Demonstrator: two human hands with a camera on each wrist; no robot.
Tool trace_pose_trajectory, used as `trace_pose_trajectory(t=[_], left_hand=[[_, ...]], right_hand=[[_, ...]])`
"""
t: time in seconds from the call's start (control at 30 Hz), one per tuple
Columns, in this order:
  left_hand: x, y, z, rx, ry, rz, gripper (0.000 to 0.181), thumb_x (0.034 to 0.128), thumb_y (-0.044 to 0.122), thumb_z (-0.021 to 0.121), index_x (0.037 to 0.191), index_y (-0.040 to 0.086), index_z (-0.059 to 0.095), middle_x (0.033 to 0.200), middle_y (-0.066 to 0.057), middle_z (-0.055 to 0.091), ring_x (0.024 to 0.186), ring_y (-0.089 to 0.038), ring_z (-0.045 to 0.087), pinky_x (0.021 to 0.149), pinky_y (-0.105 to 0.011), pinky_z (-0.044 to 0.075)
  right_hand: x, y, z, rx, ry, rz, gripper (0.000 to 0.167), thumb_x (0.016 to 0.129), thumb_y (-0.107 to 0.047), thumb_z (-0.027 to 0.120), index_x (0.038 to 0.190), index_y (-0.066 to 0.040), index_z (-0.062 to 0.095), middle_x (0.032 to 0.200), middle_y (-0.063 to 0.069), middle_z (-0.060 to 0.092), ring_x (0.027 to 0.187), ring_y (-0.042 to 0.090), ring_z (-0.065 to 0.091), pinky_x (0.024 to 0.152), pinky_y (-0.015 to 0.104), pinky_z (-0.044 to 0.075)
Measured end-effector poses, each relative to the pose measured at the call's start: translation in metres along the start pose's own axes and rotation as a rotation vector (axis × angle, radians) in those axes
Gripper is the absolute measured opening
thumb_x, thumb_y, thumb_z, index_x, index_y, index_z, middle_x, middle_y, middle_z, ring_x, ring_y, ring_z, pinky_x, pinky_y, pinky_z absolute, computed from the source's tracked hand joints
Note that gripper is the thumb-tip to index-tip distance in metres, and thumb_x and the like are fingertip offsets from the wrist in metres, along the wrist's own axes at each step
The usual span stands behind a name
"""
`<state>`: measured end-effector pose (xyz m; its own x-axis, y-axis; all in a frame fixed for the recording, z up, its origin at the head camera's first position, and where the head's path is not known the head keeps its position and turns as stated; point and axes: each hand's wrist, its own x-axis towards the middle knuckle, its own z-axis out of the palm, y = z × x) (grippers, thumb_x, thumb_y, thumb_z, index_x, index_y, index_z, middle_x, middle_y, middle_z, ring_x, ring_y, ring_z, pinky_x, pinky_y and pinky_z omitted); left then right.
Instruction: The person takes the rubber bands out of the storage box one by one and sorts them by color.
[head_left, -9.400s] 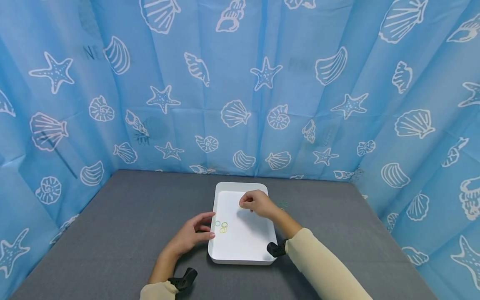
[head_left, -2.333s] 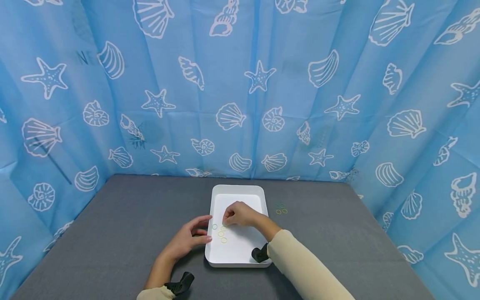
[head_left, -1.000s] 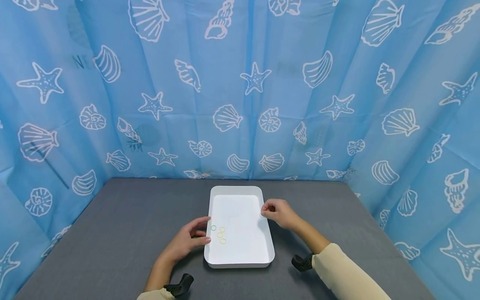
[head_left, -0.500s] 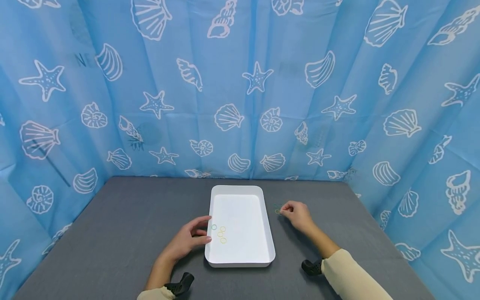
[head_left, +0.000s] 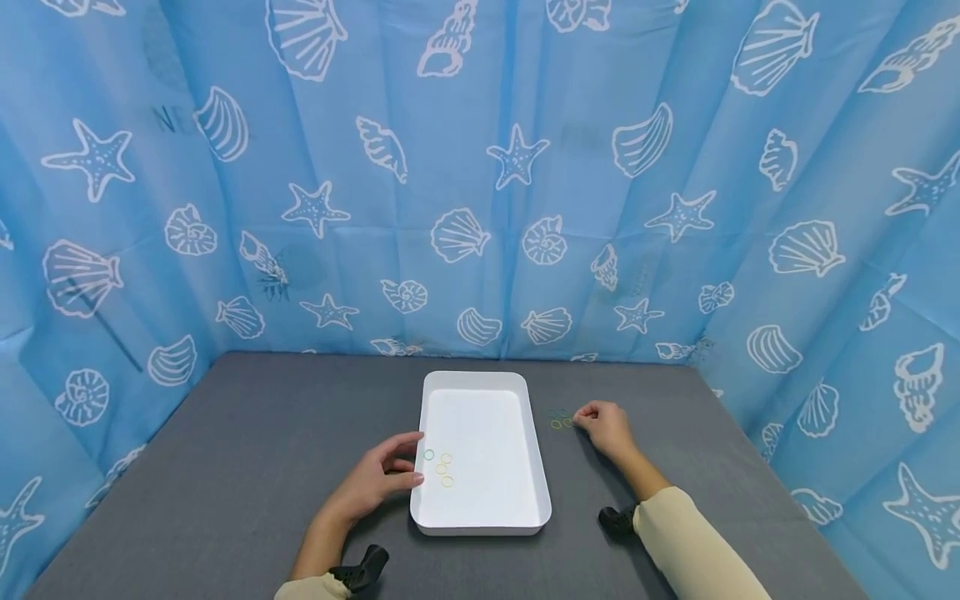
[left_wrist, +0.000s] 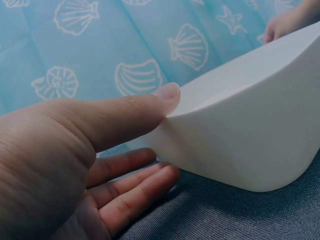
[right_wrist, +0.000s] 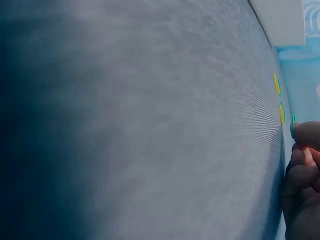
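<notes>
A white tray (head_left: 487,500) lies on the grey table. Inside it, near the left side, are a green rubber band (head_left: 429,455) and several yellow rubber bands (head_left: 447,482). My left hand (head_left: 378,475) rests against the tray's left side, thumb tip at the rim and the other fingers loosely extended. Right of the tray, my right hand (head_left: 606,429) pinches a small green rubber band (right_wrist: 293,125) between thumb and fingertip. Just beside those fingertips, yellow rubber bands (head_left: 556,425) and green ones (head_left: 553,412) lie on the cloth; the right wrist view sees them edge-on.
Grey cloth (head_left: 262,467) covers the table around the tray. A blue curtain (head_left: 480,167) with white shell and starfish prints hangs behind and at both sides. Black wrist cameras (head_left: 617,522) are strapped near both sleeves.
After reaching into the tray, my right hand has moved right, over its edge, to the bands on the cloth, carrying a band. The left hand stays at the tray's side.
</notes>
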<state>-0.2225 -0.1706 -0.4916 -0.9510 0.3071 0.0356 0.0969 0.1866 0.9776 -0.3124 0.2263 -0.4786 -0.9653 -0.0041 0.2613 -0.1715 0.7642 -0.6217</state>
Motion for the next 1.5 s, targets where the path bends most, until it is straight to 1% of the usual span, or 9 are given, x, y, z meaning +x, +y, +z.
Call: trace_pose_trajectory(t=[0.2, 0.47, 0.67, 0.87, 1.0, 1.17, 1.3, 1.4, 1.5], left_hand=[[-0.001, 0.001, 0.002, 0.009, 0.003, -0.008, 0.065, 0.0858, 0.015, 0.076, 0.143, 0.006, 0.047, 0.135, -0.021, 0.05, 0.101, -0.025, 0.058, 0.08, -0.033, 0.049], [-0.002, 0.006, 0.003, -0.008, -0.01, 0.014, 0.065, 0.0873, 0.011, 0.073, 0.144, 0.003, 0.044, 0.134, -0.023, 0.05, 0.102, -0.027, 0.058, 0.079, -0.034, 0.05], [0.0, 0.004, 0.004, -0.013, -0.011, 0.013, 0.065, 0.0879, 0.009, 0.072, 0.145, 0.002, 0.042, 0.134, -0.025, 0.049, 0.103, -0.028, 0.057, 0.079, -0.036, 0.05], [0.0, 0.004, 0.004, 0.006, -0.007, 0.005, 0.065, 0.0878, 0.012, 0.073, 0.145, 0.004, 0.043, 0.135, -0.023, 0.05, 0.102, -0.027, 0.057, 0.079, -0.035, 0.049], [-0.001, 0.006, 0.004, -0.006, -0.005, 0.01, 0.065, 0.0874, 0.011, 0.074, 0.145, 0.004, 0.043, 0.135, -0.023, 0.049, 0.103, -0.028, 0.057, 0.079, -0.035, 0.049], [0.0, 0.003, 0.003, -0.01, 0.005, 0.003, 0.065, 0.0874, 0.01, 0.073, 0.145, 0.003, 0.043, 0.134, -0.024, 0.05, 0.102, -0.028, 0.057, 0.079, -0.036, 0.049], [0.001, 0.001, 0.002, -0.003, 0.007, 0.004, 0.065, 0.0869, 0.01, 0.074, 0.144, 0.004, 0.044, 0.134, -0.023, 0.05, 0.102, -0.028, 0.057, 0.08, -0.037, 0.049], [0.0, 0.002, 0.001, 0.003, 0.002, 0.005, 0.065, 0.0865, 0.012, 0.075, 0.144, 0.005, 0.045, 0.133, -0.022, 0.051, 0.102, -0.027, 0.057, 0.08, -0.036, 0.049], [-0.001, 0.002, 0.0, 0.009, 0.004, 0.001, 0.065, 0.0862, 0.014, 0.075, 0.144, 0.006, 0.045, 0.133, -0.021, 0.051, 0.102, -0.027, 0.057, 0.08, -0.035, 0.049]], right_hand=[[0.007, 0.004, 0.001, -0.034, 0.01, 0.052, 0.01, 0.086, -0.007, 0.07, 0.077, -0.002, 0.071, 0.075, 0.006, 0.067, 0.068, 0.022, 0.057, 0.068, 0.041, 0.045], [0.015, 0.006, 0.0, -0.068, 0.01, 0.095, 0.012, 0.088, -0.009, 0.069, 0.077, -0.003, 0.07, 0.073, 0.004, 0.066, 0.064, 0.02, 0.055, 0.064, 0.038, 0.044], [0.02, 0.005, -0.001, -0.094, 0.015, 0.093, 0.013, 0.087, -0.008, 0.07, 0.076, -0.003, 0.069, 0.072, 0.004, 0.065, 0.064, 0.021, 0.056, 0.062, 0.038, 0.044], [0.022, 0.006, -0.002, -0.095, 0.011, 0.098, 0.012, 0.086, -0.008, 0.071, 0.076, -0.003, 0.069, 0.072, 0.004, 0.065, 0.064, 0.021, 0.055, 0.061, 0.036, 0.043], [0.022, 0.005, -0.003, -0.078, -0.012, 0.112, 0.011, 0.087, -0.01, 0.071, 0.079, -0.002, 0.07, 0.075, 0.006, 0.066, 0.066, 0.022, 0.056, 0.061, 0.036, 0.044], [0.022, 0.003, -0.004, -0.042, -0.03, 0.132, 0.011, 0.089, -0.01, 0.069, 0.084, 0.0, 0.071, 0.079, 0.009, 0.067, 0.071, 0.023, 0.057, 0.064, 0.038, 0.044], [0.021, 0.001, -0.004, -0.005, -0.025, 0.132, 0.011, 0.089, -0.01, 0.069, 0.087, 0.001, 0.072, 0.08, 0.009, 0.068, 0.072, 0.023, 0.059, 0.065, 0.037, 0.045], [0.02, -0.001, -0.003, 0.029, -0.013, 0.133, 0.011, 0.088, -0.009, 0.07, 0.088, 0.002, 0.072, 0.079, 0.007, 0.068, 0.068, 0.021, 0.059, 0.061, 0.034, 0.046], [0.019, -0.005, -0.002, 0.053, 0.001, 0.144, 0.011, 0.087, -0.01, 0.071, 0.087, 0.001, 0.072, 0.078, 0.007, 0.069, 0.067, 0.02, 0.058, 0.061, 0.032, 0.045]])
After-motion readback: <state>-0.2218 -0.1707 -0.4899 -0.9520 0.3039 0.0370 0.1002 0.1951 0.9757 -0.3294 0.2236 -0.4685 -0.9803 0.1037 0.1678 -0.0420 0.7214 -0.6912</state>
